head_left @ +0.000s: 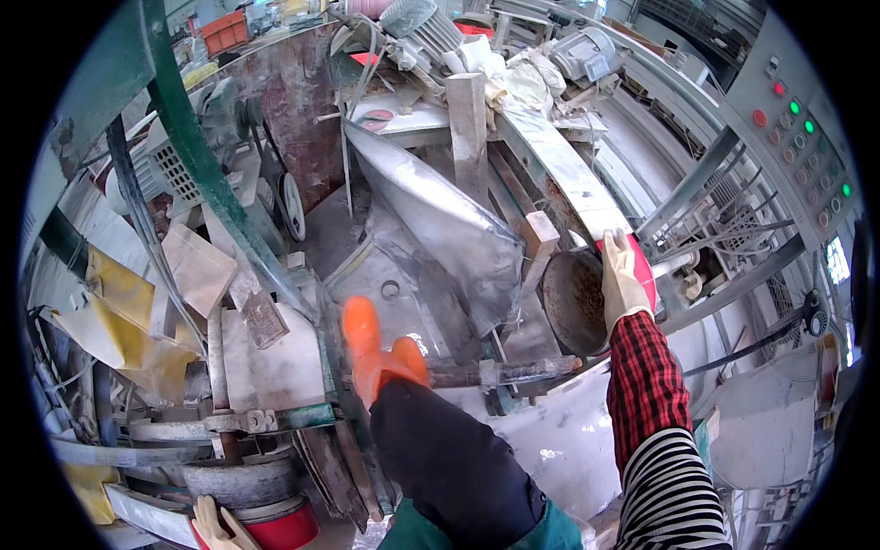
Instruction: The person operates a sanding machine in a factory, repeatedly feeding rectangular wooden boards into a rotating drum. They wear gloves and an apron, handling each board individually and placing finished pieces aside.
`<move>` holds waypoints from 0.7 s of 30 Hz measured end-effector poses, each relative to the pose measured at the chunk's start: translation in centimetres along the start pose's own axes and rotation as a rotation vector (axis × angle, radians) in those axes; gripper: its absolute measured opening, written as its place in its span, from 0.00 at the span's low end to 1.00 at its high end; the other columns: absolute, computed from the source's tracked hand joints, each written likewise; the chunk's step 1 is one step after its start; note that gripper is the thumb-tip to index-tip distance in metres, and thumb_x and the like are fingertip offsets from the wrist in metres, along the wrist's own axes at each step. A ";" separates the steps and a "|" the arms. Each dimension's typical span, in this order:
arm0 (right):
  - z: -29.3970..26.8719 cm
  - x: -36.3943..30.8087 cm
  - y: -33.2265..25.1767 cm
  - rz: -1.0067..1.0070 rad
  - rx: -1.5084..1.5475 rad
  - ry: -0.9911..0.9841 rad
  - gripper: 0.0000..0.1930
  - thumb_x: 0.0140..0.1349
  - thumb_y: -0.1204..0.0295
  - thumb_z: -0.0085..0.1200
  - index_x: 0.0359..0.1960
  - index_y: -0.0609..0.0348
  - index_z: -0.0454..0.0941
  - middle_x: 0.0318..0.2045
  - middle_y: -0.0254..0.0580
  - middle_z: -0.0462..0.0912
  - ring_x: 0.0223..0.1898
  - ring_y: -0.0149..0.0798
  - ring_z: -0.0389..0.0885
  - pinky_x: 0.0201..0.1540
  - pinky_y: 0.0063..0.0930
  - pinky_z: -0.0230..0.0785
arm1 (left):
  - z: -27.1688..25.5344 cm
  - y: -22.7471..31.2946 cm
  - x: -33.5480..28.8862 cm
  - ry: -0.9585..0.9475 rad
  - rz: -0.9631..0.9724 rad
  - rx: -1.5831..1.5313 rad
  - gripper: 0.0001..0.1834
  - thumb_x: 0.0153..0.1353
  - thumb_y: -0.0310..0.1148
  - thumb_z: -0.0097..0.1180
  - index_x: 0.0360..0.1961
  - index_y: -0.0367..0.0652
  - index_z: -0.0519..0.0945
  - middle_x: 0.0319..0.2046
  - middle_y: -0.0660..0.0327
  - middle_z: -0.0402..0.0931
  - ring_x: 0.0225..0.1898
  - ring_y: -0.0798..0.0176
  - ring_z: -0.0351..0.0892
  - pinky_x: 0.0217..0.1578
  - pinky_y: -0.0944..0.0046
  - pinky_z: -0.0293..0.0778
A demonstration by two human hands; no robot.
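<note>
My right hand [626, 280], in a cream glove under a red-and-black checked sleeve, is closed on the edge of a red round thing [647, 271]. Against it, on the left, sits a dark, rusty-looking round pan or disc [574, 302]; where the two meet is hidden. At the lower left my gloved left hand [216, 526], partly cut off by the view, lies with fingers apart against a red round base [286, 529]. Above that base is a thick grey disc [240, 480] below a metal rod. What is under the left palm cannot be seen.
My orange boot [368, 339] stands beside a dusty grey metal sheet [440, 220]. Green machine framing [188, 137] and a belt wheel [291, 206] are at left. Motors [585, 53] lie at the back. A control panel [802, 137] with lit buttons stands at right.
</note>
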State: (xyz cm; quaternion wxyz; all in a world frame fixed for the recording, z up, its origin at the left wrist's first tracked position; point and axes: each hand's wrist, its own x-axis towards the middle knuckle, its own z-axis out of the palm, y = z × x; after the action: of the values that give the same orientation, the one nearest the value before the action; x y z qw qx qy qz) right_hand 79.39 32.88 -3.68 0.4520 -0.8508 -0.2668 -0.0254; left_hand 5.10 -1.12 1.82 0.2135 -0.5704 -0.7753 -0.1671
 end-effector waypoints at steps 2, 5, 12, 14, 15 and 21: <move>0.1 -0.7 -0.6 -0.158 0.021 -0.136 0.25 0.64 0.54 0.49 0.58 0.54 0.75 0.51 0.57 0.80 0.54 0.53 0.78 0.58 0.37 0.68 | 0.0 -0.1 -0.6 0.035 -0.055 -0.034 0.12 0.58 0.23 0.59 0.44 0.34 0.81 0.42 0.48 0.80 0.44 0.49 0.78 0.49 0.55 0.73; -1.4 -2.0 -2.2 -0.782 -0.045 -0.377 0.23 0.65 0.55 0.48 0.57 0.54 0.75 0.51 0.56 0.79 0.56 0.53 0.77 0.58 0.37 0.68 | -0.4 -1.3 -1.7 -0.052 -0.128 -0.044 0.15 0.59 0.25 0.57 0.48 0.36 0.79 0.47 0.46 0.78 0.51 0.44 0.75 0.58 0.51 0.66; 5.9 -3.9 -2.9 -0.550 0.135 -0.372 0.21 0.65 0.59 0.53 0.56 0.56 0.77 0.49 0.49 0.83 0.50 0.47 0.82 0.55 0.35 0.70 | -0.9 1.3 1.9 0.041 -0.025 -0.207 0.10 0.48 0.24 0.57 0.34 0.36 0.78 0.34 0.51 0.76 0.36 0.44 0.72 0.42 0.49 0.66; 7.6 -15.3 -11.4 -0.327 0.501 -0.783 0.19 0.67 0.63 0.53 0.57 0.56 0.76 0.47 0.43 0.84 0.48 0.41 0.82 0.57 0.31 0.69 | -1.5 0.8 1.1 0.077 -0.012 -0.111 0.10 0.49 0.26 0.58 0.34 0.37 0.77 0.34 0.52 0.74 0.35 0.46 0.71 0.40 0.49 0.64; 6.0 -20.8 -15.9 -0.281 0.522 -0.964 0.19 0.68 0.65 0.52 0.58 0.56 0.75 0.46 0.40 0.84 0.49 0.39 0.81 0.57 0.30 0.68 | -1.7 0.4 0.7 0.085 0.004 -0.070 0.11 0.49 0.27 0.58 0.35 0.37 0.77 0.35 0.52 0.75 0.36 0.46 0.72 0.41 0.49 0.64; 1.5 -43.5 -28.3 -0.416 0.691 -1.979 0.21 0.69 0.65 0.51 0.61 0.59 0.72 0.46 0.41 0.84 0.50 0.31 0.78 0.59 0.29 0.65 | -2.0 0.8 0.7 0.126 0.002 -0.079 0.13 0.47 0.28 0.59 0.36 0.39 0.77 0.34 0.55 0.75 0.36 0.50 0.74 0.38 0.52 0.65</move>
State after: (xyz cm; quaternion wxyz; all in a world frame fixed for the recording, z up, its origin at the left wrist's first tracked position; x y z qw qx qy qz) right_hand 28.34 27.98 4.49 0.2381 -0.2565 -0.6477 0.6767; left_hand 5.93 -1.35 3.85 0.2392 -0.5674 -0.7528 -0.2326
